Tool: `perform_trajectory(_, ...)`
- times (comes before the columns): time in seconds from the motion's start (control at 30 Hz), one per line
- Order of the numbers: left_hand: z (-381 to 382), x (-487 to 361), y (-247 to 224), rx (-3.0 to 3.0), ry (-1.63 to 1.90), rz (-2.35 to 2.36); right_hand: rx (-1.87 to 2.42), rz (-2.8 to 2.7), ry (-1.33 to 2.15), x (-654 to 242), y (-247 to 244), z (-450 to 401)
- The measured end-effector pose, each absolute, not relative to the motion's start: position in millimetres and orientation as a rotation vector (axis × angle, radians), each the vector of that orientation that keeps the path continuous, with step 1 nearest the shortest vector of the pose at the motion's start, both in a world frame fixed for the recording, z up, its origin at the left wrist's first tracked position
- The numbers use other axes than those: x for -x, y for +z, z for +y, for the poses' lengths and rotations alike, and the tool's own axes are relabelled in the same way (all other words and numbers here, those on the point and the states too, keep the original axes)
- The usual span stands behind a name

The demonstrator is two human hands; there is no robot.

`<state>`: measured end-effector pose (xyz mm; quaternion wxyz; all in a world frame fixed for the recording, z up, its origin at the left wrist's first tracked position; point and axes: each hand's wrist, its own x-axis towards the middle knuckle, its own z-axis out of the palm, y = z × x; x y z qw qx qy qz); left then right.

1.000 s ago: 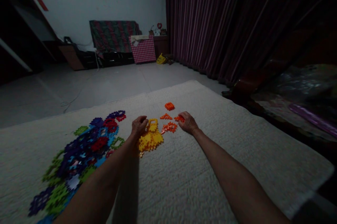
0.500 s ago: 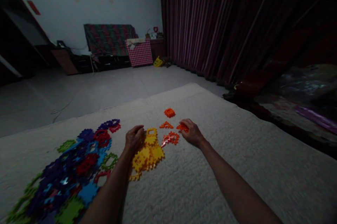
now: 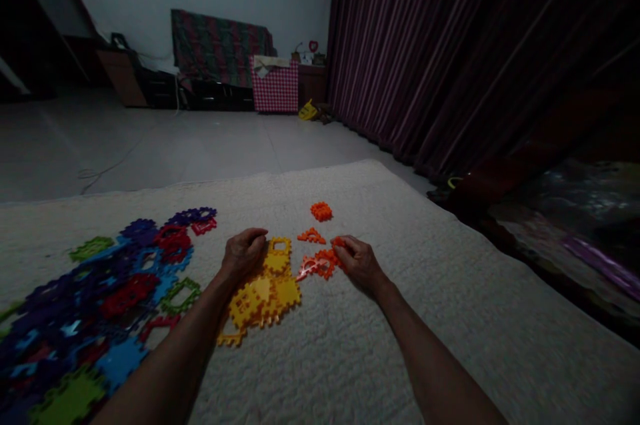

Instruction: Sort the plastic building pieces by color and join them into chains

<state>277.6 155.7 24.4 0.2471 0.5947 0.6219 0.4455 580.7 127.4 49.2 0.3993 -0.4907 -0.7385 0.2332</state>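
My right hand [image 3: 359, 262] is closed in a pinch on an orange interlocking toy piece [image 3: 338, 242], just above other orange toothed pieces [image 3: 325, 265] on the mat. A triangular orange piece [image 3: 312, 236] lies to the left of its fingertips. Farther back sits a small stack of orange pieces [image 3: 321, 211]. My left hand [image 3: 244, 250] rests at the left edge of the yellow toothed pieces [image 3: 260, 292], its fingers curled together. What is inside those fingers, if anything, is hidden.
A heap of purple, blue, red and green pieces [image 3: 85, 312] spreads over the left of the pale quilted mat [image 3: 350, 358]. Beyond the mat lie tiled floor [image 3: 210, 145], a low cabinet with a checked cloth [image 3: 275, 88] and purple curtains [image 3: 400, 45]. Plastic-wrapped items [image 3: 585, 192] stand at the right.
My right hand has brought its orange piece left and closer to the orange pieces on the mat. My left hand stays beside the yellow pieces. The camera has tilted down and turned slightly.
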Motion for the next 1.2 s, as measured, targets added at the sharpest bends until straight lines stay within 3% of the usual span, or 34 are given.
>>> perform_trajectory(0.63,160,-277,21,-1.736,1.222,1.711,1.270,-1.890,0.375,-587,37,149)
perform_trajectory(0.97,158,-280,26,-1.726,1.225,1.709,1.623,-1.812,0.084,-615,28,161)
perform_trajectory(1.2,157,-282,28,-1.724,1.236,1.706,1.505,-1.861,0.111,-606,31,159)
